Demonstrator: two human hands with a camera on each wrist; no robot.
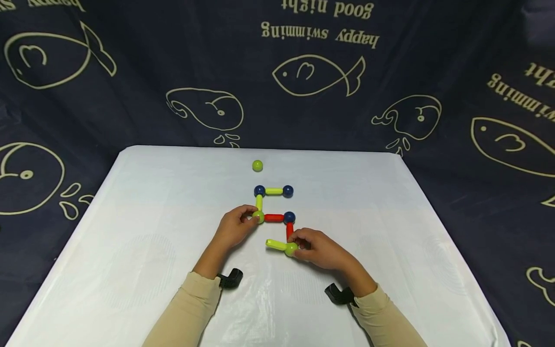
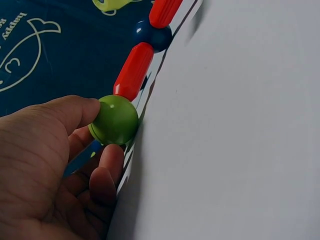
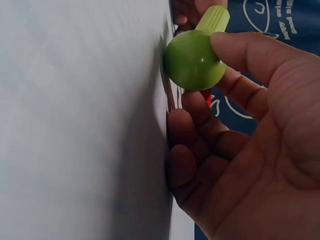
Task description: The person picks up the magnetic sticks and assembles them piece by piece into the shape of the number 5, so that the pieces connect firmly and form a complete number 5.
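A zigzag chain of toy balls and rods lies on the white table. My left hand (image 1: 236, 225) pinches its middle green ball (image 2: 116, 119), which joins a yellow-green rod (image 1: 259, 202) and a red rod (image 1: 274, 218). The red rod leads to a blue ball (image 1: 289, 217), and a second red rod (image 1: 289, 231) runs from there toward the near green ball (image 3: 194, 61). My right hand (image 1: 322, 248) pinches that near ball, partly hiding the joint. A yellow-green rod (image 1: 275, 245) sticks out from it to the left.
At the chain's far end, two blue balls (image 1: 259, 191) are joined by a yellow-green rod (image 1: 273, 191). A loose green ball (image 1: 257, 166) sits beyond them, near the back edge of the table (image 1: 355, 193). Dark printed cloth (image 1: 195, 58) hangs behind.
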